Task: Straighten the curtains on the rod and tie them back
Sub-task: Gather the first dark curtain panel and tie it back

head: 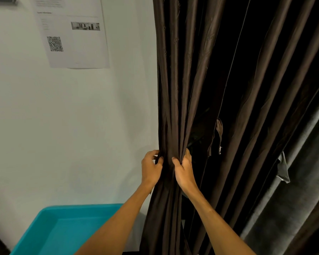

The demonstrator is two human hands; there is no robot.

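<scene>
A dark brown curtain hangs in folds beside the white wall, gathered into a narrow bunch at waist height. My left hand grips the bunch's left edge, fingers curled round the fabric. My right hand grips the right side of the same bunch, fingers tucked into the folds. A second brown curtain panel hangs to the right, slanting down toward the left. A fabric tie-back strap dangles in the dark gap between the two panels. The rod is out of view.
A turquoise plastic tub stands at the lower left against the white wall. A printed sheet with a QR code is stuck on the wall above. A grey curtain hangs at the far right.
</scene>
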